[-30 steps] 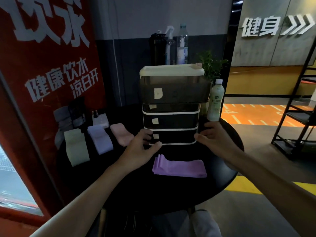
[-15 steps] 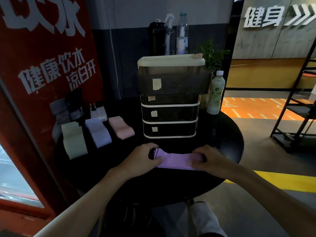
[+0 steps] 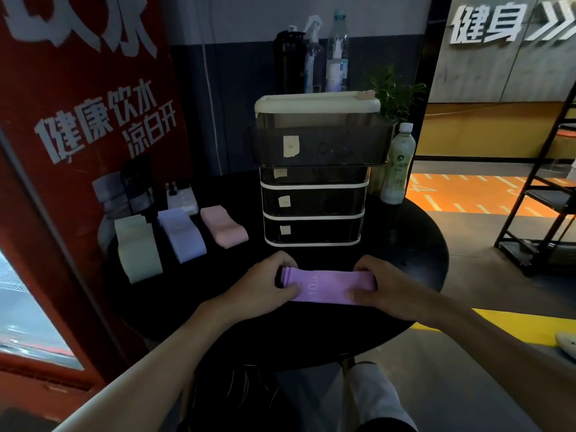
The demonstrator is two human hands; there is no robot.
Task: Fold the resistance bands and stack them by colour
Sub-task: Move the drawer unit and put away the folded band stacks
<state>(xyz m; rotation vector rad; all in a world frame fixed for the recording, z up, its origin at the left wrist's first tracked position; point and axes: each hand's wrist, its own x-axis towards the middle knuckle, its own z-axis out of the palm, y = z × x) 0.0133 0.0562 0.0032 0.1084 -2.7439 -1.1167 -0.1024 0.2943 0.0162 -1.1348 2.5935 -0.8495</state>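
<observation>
On table [image 3: 405,244] | purple band [image 3: 327,286] lies left-right | left hand [image 3: 265,291], right hand [image 3: 396,291] grip ends

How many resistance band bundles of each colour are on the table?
pale green bundle: 1
lavender-blue bundle: 1
pink bundle: 1
purple band: 1
Total: 4 (how many bands are in each bundle cannot be told)
</observation>
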